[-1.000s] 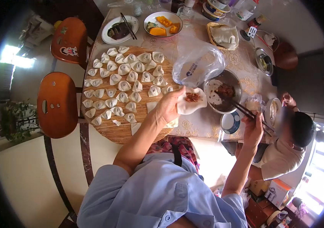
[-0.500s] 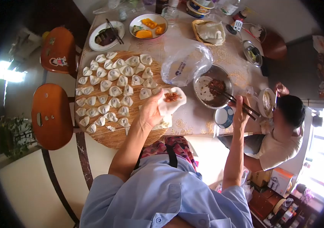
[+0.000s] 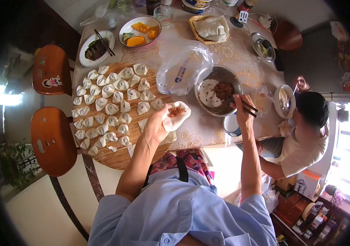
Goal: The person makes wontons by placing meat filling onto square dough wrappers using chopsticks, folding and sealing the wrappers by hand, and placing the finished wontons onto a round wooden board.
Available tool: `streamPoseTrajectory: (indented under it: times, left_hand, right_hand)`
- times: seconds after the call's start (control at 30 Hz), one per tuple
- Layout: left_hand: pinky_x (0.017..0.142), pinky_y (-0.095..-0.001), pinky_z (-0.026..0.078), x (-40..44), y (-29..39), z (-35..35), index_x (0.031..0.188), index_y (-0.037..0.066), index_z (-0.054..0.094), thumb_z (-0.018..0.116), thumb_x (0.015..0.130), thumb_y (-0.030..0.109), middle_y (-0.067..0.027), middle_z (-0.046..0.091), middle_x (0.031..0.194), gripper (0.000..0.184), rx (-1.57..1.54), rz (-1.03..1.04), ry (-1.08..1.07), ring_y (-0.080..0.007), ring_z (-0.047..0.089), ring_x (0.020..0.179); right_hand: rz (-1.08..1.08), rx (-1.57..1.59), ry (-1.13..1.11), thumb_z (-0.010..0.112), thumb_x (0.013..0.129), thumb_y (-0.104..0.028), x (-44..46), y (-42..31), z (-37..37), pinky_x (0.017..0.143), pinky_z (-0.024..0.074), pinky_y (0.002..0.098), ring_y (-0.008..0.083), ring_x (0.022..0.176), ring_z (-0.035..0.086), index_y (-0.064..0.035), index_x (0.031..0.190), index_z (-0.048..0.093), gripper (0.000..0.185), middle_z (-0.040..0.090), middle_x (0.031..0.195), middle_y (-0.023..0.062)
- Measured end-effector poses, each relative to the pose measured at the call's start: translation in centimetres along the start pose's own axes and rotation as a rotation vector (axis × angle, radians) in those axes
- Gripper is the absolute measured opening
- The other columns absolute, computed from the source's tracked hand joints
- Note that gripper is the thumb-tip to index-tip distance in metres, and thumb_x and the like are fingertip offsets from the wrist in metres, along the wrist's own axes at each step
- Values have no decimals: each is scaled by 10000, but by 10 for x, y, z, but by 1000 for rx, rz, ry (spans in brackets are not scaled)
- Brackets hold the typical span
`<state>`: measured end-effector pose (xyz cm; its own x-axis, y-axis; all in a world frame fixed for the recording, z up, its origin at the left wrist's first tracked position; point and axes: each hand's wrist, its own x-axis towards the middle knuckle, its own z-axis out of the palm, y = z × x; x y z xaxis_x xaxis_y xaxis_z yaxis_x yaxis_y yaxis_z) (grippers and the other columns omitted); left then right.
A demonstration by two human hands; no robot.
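Observation:
A dumpling wrapper [image 3: 180, 123] rests across the fingers of my left hand [image 3: 155, 126], which is closed on its edge. Reddish meat filling [image 3: 176, 111] lies on the wrapper. My right hand [image 3: 244, 110] grips a pair of chopsticks [image 3: 250, 110] at the right rim of a metal bowl [image 3: 210, 108]; their front ends are hard to make out. More meat filling [image 3: 223, 91] is heaped inside that bowl. Rows of folded dumplings [image 3: 111, 108] cover the round wooden board [image 3: 101, 159] to the left. Flat wrappers [image 3: 169, 137] lie partly behind my left hand.
A clear plastic bag [image 3: 179, 69] lies between board and bowl. A small blue-and-white bowl [image 3: 232, 126] stands near the table's front edge. Plates of food [image 3: 140, 32] and a basket [image 3: 210, 29] are farther back. Another person [image 3: 306, 131] sits at right, holding a bowl [image 3: 284, 101].
The chopsticks have pulled back from the filling in the metal bowl, as my right hand turned and rose toward the rim. The view has shifted, so the table appears farther left.

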<state>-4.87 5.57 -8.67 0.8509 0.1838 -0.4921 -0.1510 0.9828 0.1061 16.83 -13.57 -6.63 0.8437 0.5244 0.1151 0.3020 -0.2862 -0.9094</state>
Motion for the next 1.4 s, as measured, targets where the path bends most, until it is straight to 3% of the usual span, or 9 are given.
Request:
streamPoseTrajectory:
  times: [0.3, 0.5, 0.7, 0.8, 0.93, 1.17, 1.4]
  left_hand:
    - [947, -404, 447, 2, -1, 5, 1112, -78, 409, 349, 956, 210, -228, 502, 1106, 333, 28, 9, 0, -328, 539, 1034]
    - [948, -409, 444, 6, -4, 4, 1111, -68, 424, 377, 948, 205, -226, 504, 1120, 322, -23, -36, -37, -323, 535, 1045]
    - [940, -398, 449, 11, -9, 17, 1113, -67, 431, 384, 946, 196, -211, 507, 1128, 315, 24, -26, 7, -313, 536, 1048]
    - [929, -439, 463, 15, -13, 27, 1002, -41, 431, 353, 953, 170, -217, 491, 1062, 230, -27, -43, 12, -338, 545, 1009]
    - [915, -424, 474, 20, -16, 34, 1030, -41, 432, 359, 951, 174, -209, 500, 1058, 240, 21, -46, -6, -332, 557, 988]
    - [900, -400, 482, 28, -21, 39, 1074, -42, 452, 376, 948, 202, -207, 518, 1077, 285, 86, -32, -58, -317, 564, 995]
    - [924, -380, 455, 27, -25, 54, 1170, -30, 461, 342, 957, 271, -172, 543, 1108, 388, 192, -85, -188, -267, 568, 1011]
  right_hand:
    - [160, 184, 91, 557, 882, -219, 9, 21, 1, 549, 493, 260, 168, 587, 622, 64, 847, 591, 288, 586, 708, 94]
    - [235, 502, 210, 550, 884, -221, -3, 22, -4, 580, 540, 307, 196, 588, 624, 66, 857, 578, 290, 588, 687, 121]
    - [261, 712, 271, 534, 889, -208, -15, 14, -18, 575, 554, 341, 219, 585, 623, 44, 850, 556, 256, 596, 713, 141]
    - [267, 788, 281, 518, 897, -216, -20, 14, -27, 590, 554, 347, 219, 604, 624, 30, 857, 555, 252, 599, 732, 131]
    - [270, 862, 289, 487, 912, -222, -26, 5, -37, 608, 553, 354, 213, 628, 621, 15, 876, 555, 250, 596, 755, 114]
    - [266, 959, 241, 444, 931, -223, -42, -20, -45, 603, 544, 346, 218, 622, 616, 6, 899, 532, 247, 587, 762, 111]
    - [237, 1037, 21, 407, 943, -198, -56, -45, -40, 583, 540, 352, 243, 636, 616, 30, 889, 525, 263, 569, 841, 130]
